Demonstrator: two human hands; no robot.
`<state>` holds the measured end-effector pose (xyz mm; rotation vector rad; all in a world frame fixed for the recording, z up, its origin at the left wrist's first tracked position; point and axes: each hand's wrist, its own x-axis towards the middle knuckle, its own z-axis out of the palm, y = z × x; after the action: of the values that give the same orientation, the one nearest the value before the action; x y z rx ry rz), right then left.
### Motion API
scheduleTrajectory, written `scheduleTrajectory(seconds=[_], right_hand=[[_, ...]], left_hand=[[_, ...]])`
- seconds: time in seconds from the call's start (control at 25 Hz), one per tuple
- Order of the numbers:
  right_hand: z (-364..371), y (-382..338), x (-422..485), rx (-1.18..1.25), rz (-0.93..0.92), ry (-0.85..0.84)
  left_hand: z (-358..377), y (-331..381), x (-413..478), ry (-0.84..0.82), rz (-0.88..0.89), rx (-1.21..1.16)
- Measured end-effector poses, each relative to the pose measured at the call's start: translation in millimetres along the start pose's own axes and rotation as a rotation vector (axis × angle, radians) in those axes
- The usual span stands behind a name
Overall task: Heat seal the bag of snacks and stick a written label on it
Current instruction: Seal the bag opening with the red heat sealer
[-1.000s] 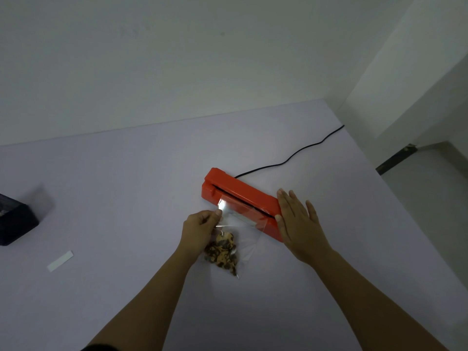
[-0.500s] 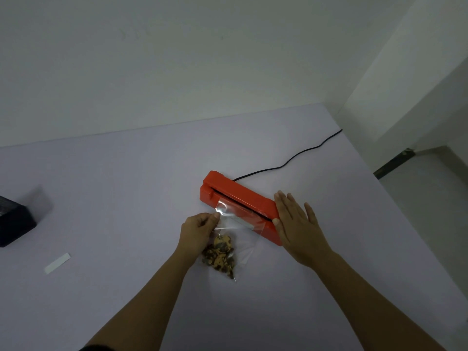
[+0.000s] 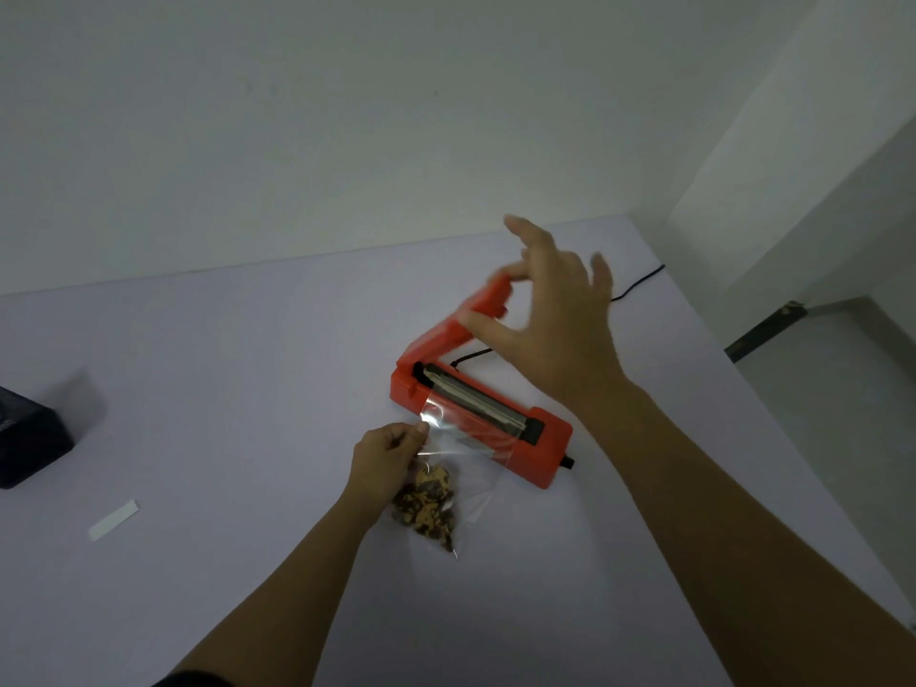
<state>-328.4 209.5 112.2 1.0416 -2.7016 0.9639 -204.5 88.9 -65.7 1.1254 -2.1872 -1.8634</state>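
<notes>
The lid (image 3: 446, 334) of the red heat sealer (image 3: 540, 453) is no longer pressed flat, as it is in the pictures from a moment before. It is now tipped up high from its hinge at the left end. The right hand (image 3: 555, 329) is no longer laid flat on the lid. It is lifted in the air by the lid's free end, with its fingers spread wide and holding nothing. Whether the thumb touches the lid cannot be told. The silver sealing strip (image 3: 476, 396) is now shown, and the mouth of the clear bag (image 3: 466, 438) is laid across it. This likely means the pressing is done and the bag can be pulled out and checked, though no seal line can be seen from here. The bag is kept in the same spot on the table (image 3: 248, 389), just in front of the sealer. Its left edge is pinched between the thumb and fingers of the left hand (image 3: 386, 458). The bag's long side is run from far to near. Its mouth is pointed away at the sealer, and its bottom, where the brown snacks (image 3: 426, 508) are piled, is pointed back at the person. The white label (image 3: 114, 520) is left flat, well apart to the left, so the sticking step is not yet done.
</notes>
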Motion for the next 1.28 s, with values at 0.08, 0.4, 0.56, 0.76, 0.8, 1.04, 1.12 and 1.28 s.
scheduleTrajectory(seconds=[0.08, 0.4, 0.56, 0.76, 0.8, 1.04, 1.12, 1.28], right_hand=[[6.8, -18.3, 21.9, 0.141, -0.011, -0.085], [22.2, 68.6, -28.3, 0.387, 0.341, -0.277], [38.0, 123.6, -84.1, 0.017, 0.395, -0.644], [56.5, 132.3, -100.7, -0.146, 0.223, -0.557], [58.4, 131.8, -100.4, -0.164, 0.220, -0.527], [63.8, 132.0, -101.0, -0.205, 0.209, -0.471], [64.4, 132.5, -100.7, -0.210, 0.206, -0.471], [64.2, 133.9, -102.2, -0.200, 0.206, -0.457]], left_hand=[[-0.4, 0.5, 0.2, 0.000, -0.003, 0.004], [0.1, 10.4, 2.7, -0.062, -0.086, 0.081], [8.9, 20.2, 7.0, -0.021, -0.007, 0.189], [20.4, 33.2, 5.5, 0.168, 0.096, 0.304], [21.6, 36.5, 4.5, 0.198, 0.122, 0.343], [25.8, 49.0, 0.0, 0.270, 0.312, 0.486], [25.0, 51.1, -2.6, 0.277, 0.402, 0.521], [24.8, 52.8, -9.1, 0.277, 0.528, 0.524]])
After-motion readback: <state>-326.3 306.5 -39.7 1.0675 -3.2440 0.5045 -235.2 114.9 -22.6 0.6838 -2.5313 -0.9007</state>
